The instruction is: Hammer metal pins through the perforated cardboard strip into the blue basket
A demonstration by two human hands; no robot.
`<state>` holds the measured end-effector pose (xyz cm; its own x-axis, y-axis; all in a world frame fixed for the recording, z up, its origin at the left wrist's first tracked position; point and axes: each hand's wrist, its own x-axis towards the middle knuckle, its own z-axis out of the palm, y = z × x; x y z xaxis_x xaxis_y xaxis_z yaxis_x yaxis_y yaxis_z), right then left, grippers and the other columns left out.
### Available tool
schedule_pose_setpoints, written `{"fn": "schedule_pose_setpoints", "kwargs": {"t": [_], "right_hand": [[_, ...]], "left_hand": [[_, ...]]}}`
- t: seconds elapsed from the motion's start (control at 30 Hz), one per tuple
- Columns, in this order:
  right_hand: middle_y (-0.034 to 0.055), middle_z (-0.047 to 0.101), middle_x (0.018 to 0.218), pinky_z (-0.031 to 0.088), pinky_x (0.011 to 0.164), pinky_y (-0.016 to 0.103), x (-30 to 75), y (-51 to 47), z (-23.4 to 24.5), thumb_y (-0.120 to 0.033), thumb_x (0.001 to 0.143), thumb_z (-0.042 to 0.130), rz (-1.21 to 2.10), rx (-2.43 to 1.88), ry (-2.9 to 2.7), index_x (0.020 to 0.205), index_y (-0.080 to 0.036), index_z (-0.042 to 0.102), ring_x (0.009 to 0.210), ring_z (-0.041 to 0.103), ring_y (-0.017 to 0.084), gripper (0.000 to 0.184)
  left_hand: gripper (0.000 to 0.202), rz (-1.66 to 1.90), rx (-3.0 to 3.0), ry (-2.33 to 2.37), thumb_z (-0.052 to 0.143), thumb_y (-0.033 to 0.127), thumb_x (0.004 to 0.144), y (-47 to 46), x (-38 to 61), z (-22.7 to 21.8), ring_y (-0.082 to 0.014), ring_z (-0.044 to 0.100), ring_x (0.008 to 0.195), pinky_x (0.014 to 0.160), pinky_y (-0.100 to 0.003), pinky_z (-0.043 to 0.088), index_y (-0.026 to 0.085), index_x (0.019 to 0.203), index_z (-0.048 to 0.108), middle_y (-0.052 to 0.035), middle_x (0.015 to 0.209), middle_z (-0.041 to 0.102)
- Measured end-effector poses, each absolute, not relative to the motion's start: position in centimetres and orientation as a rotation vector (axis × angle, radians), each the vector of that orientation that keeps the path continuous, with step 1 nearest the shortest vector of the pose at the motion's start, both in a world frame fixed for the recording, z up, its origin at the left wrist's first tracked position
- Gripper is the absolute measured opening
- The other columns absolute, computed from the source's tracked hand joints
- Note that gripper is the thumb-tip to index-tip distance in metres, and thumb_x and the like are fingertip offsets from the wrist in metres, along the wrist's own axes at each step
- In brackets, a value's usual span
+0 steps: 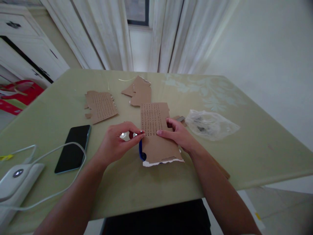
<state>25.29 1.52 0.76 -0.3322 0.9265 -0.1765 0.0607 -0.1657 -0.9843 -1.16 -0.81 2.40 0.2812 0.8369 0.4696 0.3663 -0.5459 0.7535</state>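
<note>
A brown piece of cardboard [161, 147] with rows of small holes lies before me, its near edge torn and white. My right hand [179, 133] grips its right side, the thumb flat on top by the holes and the fingers at the edge. At its left edge my left hand [119, 140] is closed in a pinch; a tiny pale tip shows between thumb and finger, too small to name. A dark blue object [141, 151] sticks out from under the cardboard on the left, mostly hidden. Something shiny shows partly behind my left fingers.
Another holed cardboard piece [101, 107] and a torn cardboard scrap [141, 91] lie farther back. A clear plastic bag [211, 125] with small dark items sits right, beside a grey metal piece [181, 119]. On the left are a phone [73, 148], a white cable [84, 156] and a white power strip [24, 187].
</note>
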Motion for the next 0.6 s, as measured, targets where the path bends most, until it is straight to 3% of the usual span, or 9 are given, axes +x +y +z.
{"fn": "schedule_pose_setpoints", "kwargs": {"t": [0.07, 0.17, 0.27, 0.43, 0.53, 0.6], "right_hand": [[0.0053, 0.080, 0.113, 0.059, 0.079, 0.033, 25.4, 1.8, 0.6, -0.051, 0.081, 0.090, 1.528, -1.197, -1.466, 0.110, -0.022, 0.076, 0.095, 0.074, 0.022, 0.043], [0.0024, 0.073, 0.085, 0.049, 0.065, 0.029, 26.2, 2.3, 0.9, -0.069, 0.091, 0.073, 1.260, -1.283, -1.551, 0.089, -0.019, 0.074, 0.075, 0.065, 0.018, 0.050], [-0.0004, 0.064, 0.072, 0.043, 0.063, 0.029, 27.9, 2.5, 1.9, -0.068, 0.097, 0.063, 0.772, -1.396, -1.506, 0.079, -0.020, 0.067, 0.068, 0.057, 0.017, 0.052], [0.0035, 0.073, 0.086, 0.047, 0.075, 0.032, 30.8, 0.1, 2.8, -0.050, 0.102, 0.066, 0.277, -1.794, -1.689, 0.100, -0.020, 0.071, 0.081, 0.067, 0.022, 0.030], [0.0102, 0.077, 0.109, 0.048, 0.082, 0.033, 31.3, -1.4, 1.7, -0.051, 0.107, 0.061, 0.160, -2.140, -2.012, 0.114, -0.019, 0.069, 0.099, 0.071, 0.026, 0.034], [0.0148, 0.076, 0.117, 0.048, 0.087, 0.034, 31.1, -1.8, 0.7, -0.044, 0.104, 0.068, 0.148, -2.184, -2.095, 0.110, -0.017, 0.070, 0.110, 0.070, 0.030, 0.028]], "left_hand": [[0.011, 1.209, 2.043, 1.082, 0.083, 0.028, 0.091, -0.7, -1.1, 2.3, -0.0132, 0.065, 0.064, 0.061, -0.025, 0.050, 0.020, 0.084, 0.079, -0.0022, 0.078, 0.078], [0.012, 1.193, 2.042, 1.090, 0.082, 0.028, 0.090, -0.6, -1.2, 2.1, -0.0128, 0.064, 0.063, 0.061, -0.025, 0.049, 0.019, 0.083, 0.078, -0.0023, 0.078, 0.078], [0.015, 1.181, 2.039, 1.089, 0.081, 0.031, 0.090, -0.4, -1.3, 2.0, -0.0130, 0.065, 0.064, 0.060, -0.024, 0.049, 0.019, 0.082, 0.078, -0.0030, 0.079, 0.079], [0.023, 1.147, 2.048, 1.099, 0.079, 0.040, 0.090, 0.0, -1.3, 1.7, -0.0142, 0.065, 0.065, 0.060, -0.025, 0.048, 0.019, 0.082, 0.078, -0.0037, 0.080, 0.080], [0.023, 1.130, 2.045, 1.073, 0.077, 0.041, 0.090, 0.3, -1.3, 1.5, -0.0140, 0.064, 0.065, 0.059, -0.025, 0.046, 0.019, 0.082, 0.079, -0.0035, 0.080, 0.079], [0.024, 1.134, 2.048, 1.051, 0.078, 0.041, 0.089, 0.4, -1.3, 1.3, -0.0131, 0.061, 0.063, 0.059, -0.025, 0.045, 0.018, 0.082, 0.079, -0.0028, 0.079, 0.079]]}}
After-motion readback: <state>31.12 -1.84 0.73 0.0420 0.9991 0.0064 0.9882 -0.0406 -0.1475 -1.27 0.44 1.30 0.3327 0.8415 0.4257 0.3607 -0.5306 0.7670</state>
